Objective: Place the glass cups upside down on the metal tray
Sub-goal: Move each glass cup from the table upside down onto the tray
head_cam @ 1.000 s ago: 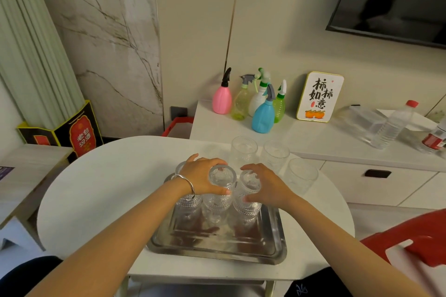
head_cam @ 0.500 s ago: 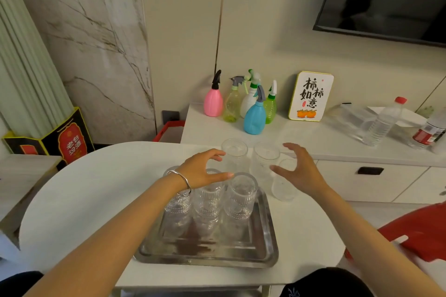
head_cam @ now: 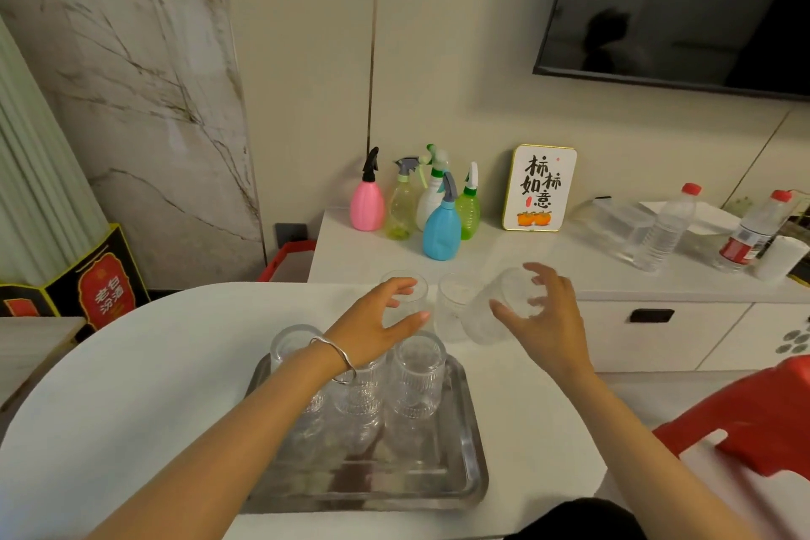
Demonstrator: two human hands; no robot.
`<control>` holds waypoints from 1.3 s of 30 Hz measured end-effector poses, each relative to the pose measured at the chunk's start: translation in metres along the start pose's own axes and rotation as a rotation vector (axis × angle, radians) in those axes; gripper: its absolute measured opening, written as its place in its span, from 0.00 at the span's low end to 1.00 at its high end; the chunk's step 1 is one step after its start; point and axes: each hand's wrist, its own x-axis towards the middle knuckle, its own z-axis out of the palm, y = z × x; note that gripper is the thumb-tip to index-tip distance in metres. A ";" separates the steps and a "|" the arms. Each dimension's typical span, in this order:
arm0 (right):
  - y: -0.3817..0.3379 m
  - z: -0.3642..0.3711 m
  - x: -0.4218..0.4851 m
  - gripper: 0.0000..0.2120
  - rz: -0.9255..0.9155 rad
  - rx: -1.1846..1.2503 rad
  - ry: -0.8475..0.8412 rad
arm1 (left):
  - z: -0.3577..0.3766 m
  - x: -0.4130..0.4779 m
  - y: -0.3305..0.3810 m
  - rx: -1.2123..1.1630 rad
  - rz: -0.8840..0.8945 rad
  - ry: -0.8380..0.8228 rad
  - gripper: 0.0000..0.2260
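A metal tray (head_cam: 465, 447) lies on the white round table (head_cam: 131, 364). Three ribbed glass cups stand upside down along its far side: left (head_cam: 293, 347), middle (head_cam: 360, 397) partly under my wrist, right (head_cam: 417, 373). Behind the tray, my left hand (head_cam: 378, 322) curls with spread fingers around an upright glass cup (head_cam: 412, 292). A second upright cup (head_cam: 452, 303) stands just right of it. My right hand (head_cam: 545, 316) grips a third glass cup (head_cam: 493, 316), which is tilted off the table.
A white sideboard (head_cam: 548, 263) behind the table carries several spray bottles (head_cam: 442, 228), a framed sign (head_cam: 539, 189), a clear container and water bottles (head_cam: 664, 228). A red plastic chair (head_cam: 754, 417) stands at the right. A black and red box (head_cam: 87, 285) sits at the left.
Both hands left the inverted cups on the tray and reached back to the upright cups. My right hand took hold of the rightmost cup and tilted it.
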 end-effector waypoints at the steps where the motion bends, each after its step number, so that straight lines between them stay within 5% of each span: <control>1: -0.012 -0.005 -0.001 0.32 -0.023 0.075 0.020 | -0.001 -0.001 0.008 -0.054 0.022 0.012 0.33; 6: -0.070 -0.006 -0.018 0.18 0.195 0.677 -0.134 | -0.011 -0.010 0.037 -0.373 -0.104 0.086 0.30; 10: -0.095 0.015 -0.043 0.25 0.305 0.986 -0.407 | -0.039 -0.034 0.041 -0.676 -0.192 0.172 0.26; 14: -0.112 0.030 -0.060 0.31 0.215 0.815 -0.736 | -0.079 -0.071 0.031 -0.674 -0.155 0.285 0.25; 23: -0.124 0.088 -0.101 0.26 0.161 0.508 -1.102 | -0.101 -0.131 -0.021 -0.293 -0.073 0.166 0.24; 27: -0.111 0.110 -0.125 0.20 0.224 0.492 -1.147 | -0.091 -0.144 -0.047 -0.262 -0.086 0.079 0.26; 34: -0.087 0.126 -0.145 0.35 0.266 0.539 -1.121 | -0.075 -0.152 -0.073 -0.305 -0.137 -0.004 0.26; 39: -0.080 0.130 -0.152 0.21 0.341 0.616 -1.086 | -0.067 -0.149 -0.083 -0.263 -0.158 -0.013 0.26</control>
